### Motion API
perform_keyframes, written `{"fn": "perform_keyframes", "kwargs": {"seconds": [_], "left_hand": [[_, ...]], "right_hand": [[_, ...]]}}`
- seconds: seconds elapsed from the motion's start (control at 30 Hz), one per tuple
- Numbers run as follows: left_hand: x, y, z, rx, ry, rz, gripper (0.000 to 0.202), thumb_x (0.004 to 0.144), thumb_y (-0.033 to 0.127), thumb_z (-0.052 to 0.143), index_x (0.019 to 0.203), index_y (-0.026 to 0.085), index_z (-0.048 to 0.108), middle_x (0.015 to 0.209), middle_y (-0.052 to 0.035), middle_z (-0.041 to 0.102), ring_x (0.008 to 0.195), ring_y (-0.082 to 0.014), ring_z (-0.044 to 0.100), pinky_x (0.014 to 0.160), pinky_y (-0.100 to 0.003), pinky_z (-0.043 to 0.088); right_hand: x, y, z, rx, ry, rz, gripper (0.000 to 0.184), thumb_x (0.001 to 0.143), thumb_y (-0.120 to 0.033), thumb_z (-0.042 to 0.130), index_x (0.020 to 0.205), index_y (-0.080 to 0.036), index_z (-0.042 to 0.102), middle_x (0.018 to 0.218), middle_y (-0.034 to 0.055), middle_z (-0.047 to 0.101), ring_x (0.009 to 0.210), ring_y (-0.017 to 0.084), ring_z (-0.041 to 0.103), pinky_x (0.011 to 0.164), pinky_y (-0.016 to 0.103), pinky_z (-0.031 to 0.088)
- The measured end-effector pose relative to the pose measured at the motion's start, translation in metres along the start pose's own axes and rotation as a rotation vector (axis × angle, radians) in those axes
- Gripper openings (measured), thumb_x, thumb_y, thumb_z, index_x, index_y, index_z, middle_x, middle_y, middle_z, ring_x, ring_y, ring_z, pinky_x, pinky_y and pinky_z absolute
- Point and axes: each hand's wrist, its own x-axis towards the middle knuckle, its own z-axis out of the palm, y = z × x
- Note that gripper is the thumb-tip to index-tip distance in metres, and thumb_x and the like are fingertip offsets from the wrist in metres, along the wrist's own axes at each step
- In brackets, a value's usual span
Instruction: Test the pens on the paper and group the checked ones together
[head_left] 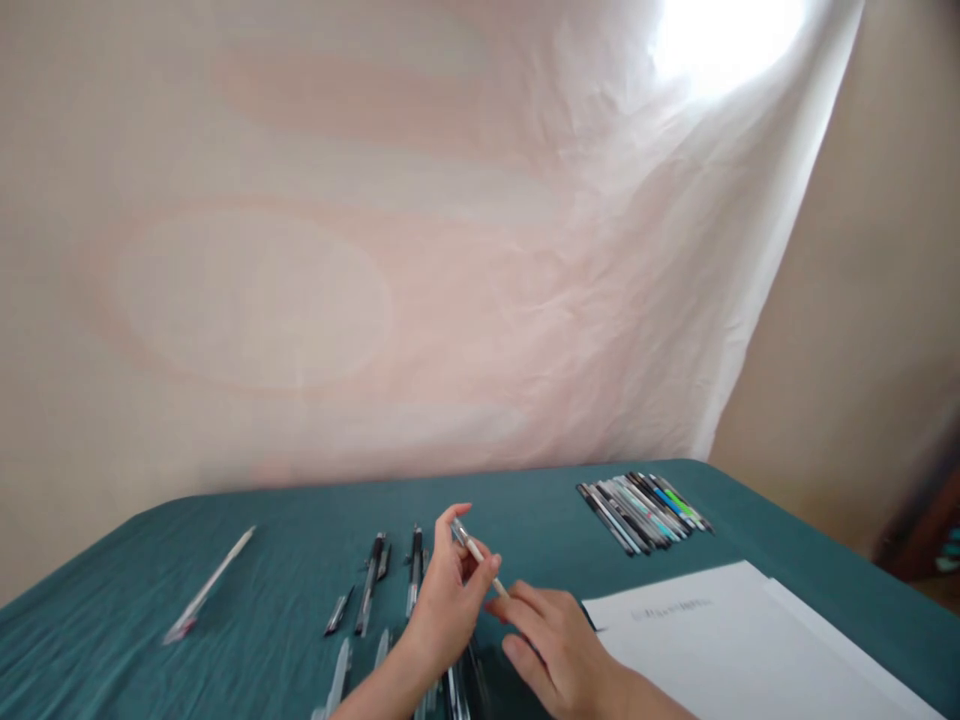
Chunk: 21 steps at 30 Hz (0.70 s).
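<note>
My left hand point(454, 590) is closed round a slim pen point(474, 549) with a pale barrel and a clear upper end, held slanting above the table. At the pen's lower end is my right hand point(559, 640), fingertips touching or very close to it, thumb apart from the fingers. Which of these it is, I cannot tell. Below and beside my left wrist lie several pens, among them a dark-topped clear pen point(369, 585) and another dark pen point(415, 570). A short clear and dark piece, perhaps a cap point(339, 611), lies to their left. My forearms hide part of this group.
A row of several pens point(645, 512) lies side by side at the back right. White paper sheets point(750, 650) with faint marks lie at the right front. One white pen point(210, 585) rests far left on the green tablecloth point(277, 540). A pale hanging cloth point(450, 300) stands behind.
</note>
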Motion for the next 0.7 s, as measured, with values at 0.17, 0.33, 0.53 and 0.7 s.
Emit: {"fn": "perform_keyframes", "kwargs": {"seconds": [0.17,0.33,0.53,0.7], "left_hand": [[0.002,-0.006,-0.002,0.073,0.057,0.05,0.054,0.079,0.024,0.053,0.123,0.022,0.023,0.073,0.0042,0.05,0.064,-0.0113,0.051,0.065,-0.026,0.043],[-0.003,-0.006,0.001,0.173,-0.018,0.049,0.072,0.081,0.022,0.049,0.135,0.017,0.001,0.084,-0.0029,0.057,0.075,-0.0158,0.056,0.078,-0.035,0.043],[-0.015,-0.014,-0.001,0.529,-0.175,0.05,0.066,0.075,0.017,0.052,0.134,0.021,0.022,0.117,-0.012,0.052,0.095,-0.0211,0.054,0.088,-0.039,0.039],[-0.027,-0.01,0.002,0.874,-0.479,0.135,0.024,0.07,0.017,0.058,0.093,0.02,0.061,0.104,-0.0085,0.06,0.101,-0.0256,0.05,0.091,-0.039,0.034]], "right_hand": [[0.001,0.003,0.002,0.038,0.062,0.185,0.029,0.085,-0.017,0.042,0.114,-0.022,0.047,0.084,0.003,0.062,0.072,0.015,0.058,0.066,0.024,0.042],[0.007,0.006,-0.007,0.02,0.033,0.392,0.012,0.08,-0.018,0.05,0.088,-0.021,0.059,0.075,0.0014,0.064,0.071,0.017,0.06,0.064,0.024,0.041],[0.009,0.061,-0.037,-0.129,-0.111,0.658,0.012,0.078,-0.024,0.052,0.072,-0.019,0.061,0.065,0.0001,0.066,0.06,0.014,0.06,0.054,0.02,0.038],[-0.001,0.114,-0.046,-0.325,-0.102,0.822,0.017,0.078,-0.023,0.051,0.066,-0.015,0.062,0.065,0.0073,0.067,0.067,0.019,0.062,0.06,0.025,0.038]]}}
